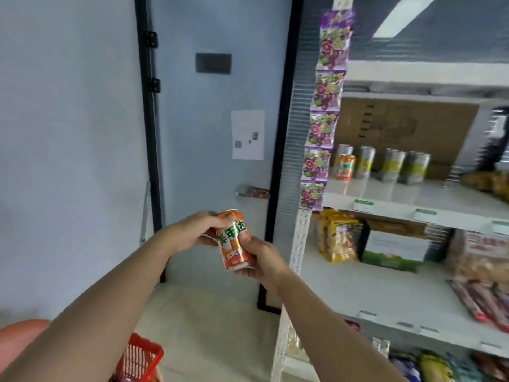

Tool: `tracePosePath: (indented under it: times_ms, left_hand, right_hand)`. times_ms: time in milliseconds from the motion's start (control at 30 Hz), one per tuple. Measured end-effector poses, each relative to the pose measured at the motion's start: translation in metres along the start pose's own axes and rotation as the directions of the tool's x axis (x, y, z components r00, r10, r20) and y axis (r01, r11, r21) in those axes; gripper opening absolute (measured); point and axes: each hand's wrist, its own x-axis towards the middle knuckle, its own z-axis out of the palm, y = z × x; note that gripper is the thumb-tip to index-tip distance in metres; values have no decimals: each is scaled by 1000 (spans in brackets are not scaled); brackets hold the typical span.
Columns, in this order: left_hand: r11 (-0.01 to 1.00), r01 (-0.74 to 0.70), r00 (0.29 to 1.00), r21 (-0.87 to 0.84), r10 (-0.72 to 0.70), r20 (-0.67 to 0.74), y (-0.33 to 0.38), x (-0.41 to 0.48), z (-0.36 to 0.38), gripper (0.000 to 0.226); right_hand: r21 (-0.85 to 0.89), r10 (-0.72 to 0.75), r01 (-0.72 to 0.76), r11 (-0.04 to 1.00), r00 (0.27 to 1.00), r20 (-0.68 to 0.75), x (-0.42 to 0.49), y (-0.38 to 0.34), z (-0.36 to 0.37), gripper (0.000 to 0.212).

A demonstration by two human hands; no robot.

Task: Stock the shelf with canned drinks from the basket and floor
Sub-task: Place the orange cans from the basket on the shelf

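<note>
An orange drink can (234, 241) with green lettering is held upright and slightly tilted in front of me, left of the shelf. My left hand (192, 232) grips its upper part from the left, and my right hand (261, 257) grips its lower part from the right. The white shelf (407, 199) at the right carries an orange can (344, 166) and several silver-and-yellow cans (391, 164) in a row. The red basket (137, 359) stands on the floor at the bottom left; its contents are mostly hidden.
A strip of purple snack packets (322, 111) hangs down the shelf's left post. Lower shelves hold snack bags (338, 238) and boxes. A cardboard box (405, 128) stands behind the cans. A blue door (214, 133) with a black frame lies ahead.
</note>
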Motion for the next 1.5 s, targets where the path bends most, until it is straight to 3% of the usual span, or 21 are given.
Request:
tracePosePath:
  times_ms: [67, 133, 200, 300, 400, 567, 700, 800, 900, 1033, 1267, 1500]
  left_hand:
    - [997, -53, 994, 47, 48, 98, 34, 24, 28, 85]
    - [989, -126, 975, 77, 109, 196, 68, 50, 57, 78]
    - [971, -196, 950, 135, 154, 273, 98, 76, 85, 87]
    - [943, -286, 910, 167, 214, 354, 131, 113, 117, 79]
    - [912, -354, 890, 205, 261, 373, 156, 152, 144, 78]
    - [838, -479, 857, 259, 382, 347, 184, 224, 181, 50]
    - [808, -531, 830, 255, 436, 347, 200, 275, 208, 40]
    - [796, -542, 824, 269, 440, 357, 205, 313, 223, 51]
    - [791, -535, 836, 296, 445, 320, 207, 345, 239, 73]
    - [780, -538, 840, 319, 463, 285, 205, 376, 259, 64]
    - [796, -451, 892, 403, 384, 240, 202, 441, 283, 75]
    - [737, -443, 897, 511, 363, 253, 209, 481, 294, 60]
  right_hand:
    - [24, -38, 40, 999, 997, -66, -14, -15, -37, 54]
    - [70, -62, 72, 995, 989, -131, -27, -31, -73, 46]
    - [110, -80, 103, 988, 977, -197, -35, -44, -109, 36]
    - [117, -124, 159, 980, 958, -257, -36, -62, -158, 38]
    - [66, -164, 195, 979, 932, -325, -28, -78, -197, 44]
    - [16, -216, 246, 969, 878, -426, 4, -92, -257, 59]
    - [-195, -263, 186, 963, 809, -525, 24, -114, -297, 42]
    - [-305, -286, 131, 943, 786, -548, 38, -124, -326, 26]
    - [-336, -300, 117, 934, 768, -565, 56, -126, -357, 32]
    - [-308, -300, 134, 942, 750, -590, 82, -126, -390, 54]
    - [-481, -316, 33, 876, 794, -520, 136, -126, -464, 46]
    - [-645, -343, -33, 763, 827, -447, 184, -123, -522, 59]
